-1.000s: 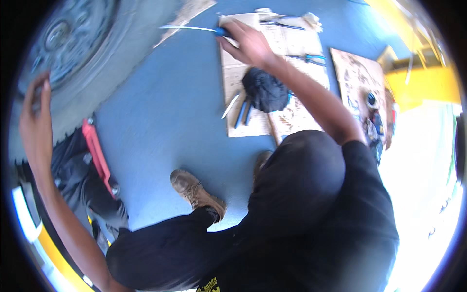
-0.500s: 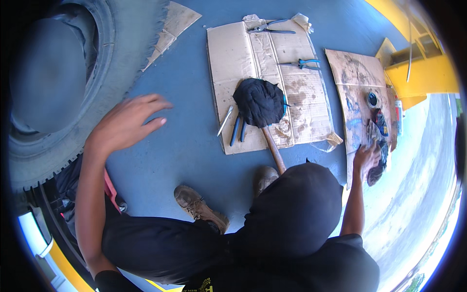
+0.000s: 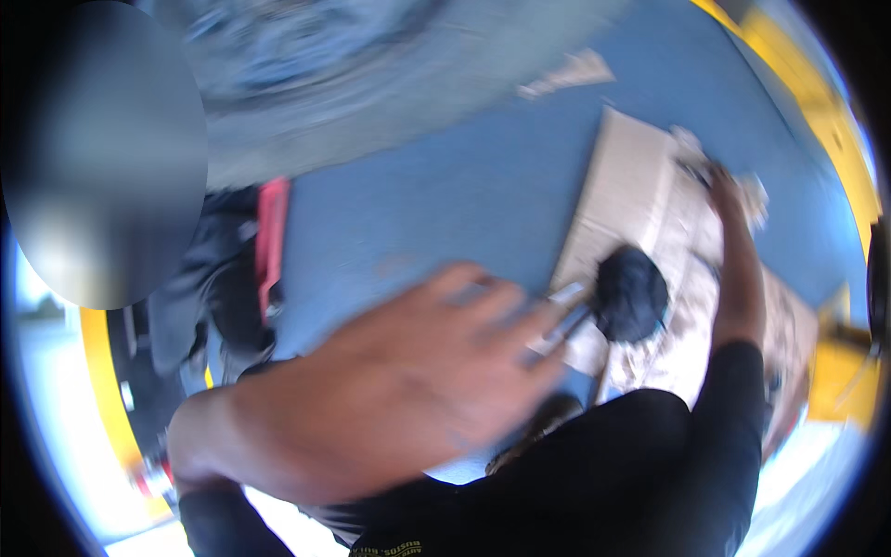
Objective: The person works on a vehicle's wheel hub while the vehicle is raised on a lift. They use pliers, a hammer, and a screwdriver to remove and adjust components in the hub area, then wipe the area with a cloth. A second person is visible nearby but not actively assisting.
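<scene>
1. while the left hand (image 3: 399, 390) fills the middle of the view, blurred and very close to the camera, its fingers are spread apart and it holds nothing that can be made out.
2. its fingertips (image 3: 483, 288) point toward the near edge of a flattened sheet of cardboard (image 3: 622, 186) lying on the blue floor (image 3: 418, 195).
3. the right hand (image 3: 729, 186) is stretched far out over the cardboard, its black sleeve (image 3: 733, 418) running up from the lower edge.
4. it rests at a small heap of pale rags and tools (image 3: 696, 167) at the far end of the cardboard; whether its fingers are closed on something there cannot be told, as the spot is blurred and small.
5. a dark, rounded bundle of cloth (image 3: 631, 292) lies on the cardboard between the two hands, nearer the left fingertips than the right hand.
6. slim metal tools (image 3: 566, 316) lie just beside that bundle, at the cardboard's near edge, partly behind the left fingers.
7. a big tyre (image 3: 371, 84) fills the top of the view, blurred, lying on the floor well apart from the cardboard.
8. a red tool (image 3: 271, 241) leans among dark gear at the left, beside the blue floor.
9. a torn scrap of cardboard (image 3: 566, 74) lies on the floor near the tyre.
10. yellow painted edging (image 3: 798, 84) runs along the right side beyond the cardboard.
</scene>
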A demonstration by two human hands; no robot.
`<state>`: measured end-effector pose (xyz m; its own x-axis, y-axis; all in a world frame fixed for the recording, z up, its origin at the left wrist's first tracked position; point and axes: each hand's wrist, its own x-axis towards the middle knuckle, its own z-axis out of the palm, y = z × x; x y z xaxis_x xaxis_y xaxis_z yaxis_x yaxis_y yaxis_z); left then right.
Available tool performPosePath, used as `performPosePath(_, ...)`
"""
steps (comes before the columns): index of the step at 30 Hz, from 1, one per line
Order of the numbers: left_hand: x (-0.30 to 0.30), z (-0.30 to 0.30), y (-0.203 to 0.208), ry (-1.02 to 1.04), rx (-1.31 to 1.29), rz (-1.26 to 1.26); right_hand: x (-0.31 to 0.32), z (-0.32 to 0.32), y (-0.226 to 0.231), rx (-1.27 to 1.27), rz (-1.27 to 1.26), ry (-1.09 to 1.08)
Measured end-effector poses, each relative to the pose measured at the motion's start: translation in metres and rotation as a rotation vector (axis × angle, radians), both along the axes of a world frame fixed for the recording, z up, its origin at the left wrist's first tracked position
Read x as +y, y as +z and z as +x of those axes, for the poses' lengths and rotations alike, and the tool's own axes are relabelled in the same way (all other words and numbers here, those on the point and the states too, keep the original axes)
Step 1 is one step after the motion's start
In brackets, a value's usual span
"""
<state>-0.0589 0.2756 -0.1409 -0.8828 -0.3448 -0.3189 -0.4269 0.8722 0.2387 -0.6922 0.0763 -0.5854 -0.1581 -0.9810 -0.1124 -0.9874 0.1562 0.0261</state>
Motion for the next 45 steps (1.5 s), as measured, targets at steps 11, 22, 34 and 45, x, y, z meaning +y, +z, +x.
performPosePath(11,-0.072,0.018,-0.067,0.512,0.056,0.149,0.072,0.162,0.115,0.004,-0.094,0.455)
performPosePath(22,-0.143,0.068,-0.101,0.844,0.038,0.037,0.052,0.547,0.276,-1.035,-0.638,0.19)
performPosePath(34,-0.129,0.139,-0.085,1.047,1.122,-0.062,0.042,0.676,0.24,-1.394,-0.778,0.291)
performPosePath(45,-0.154,0.137,-0.104,1.044,1.119,-0.249,0.048,0.679,0.271,-1.451,-0.728,0.412)
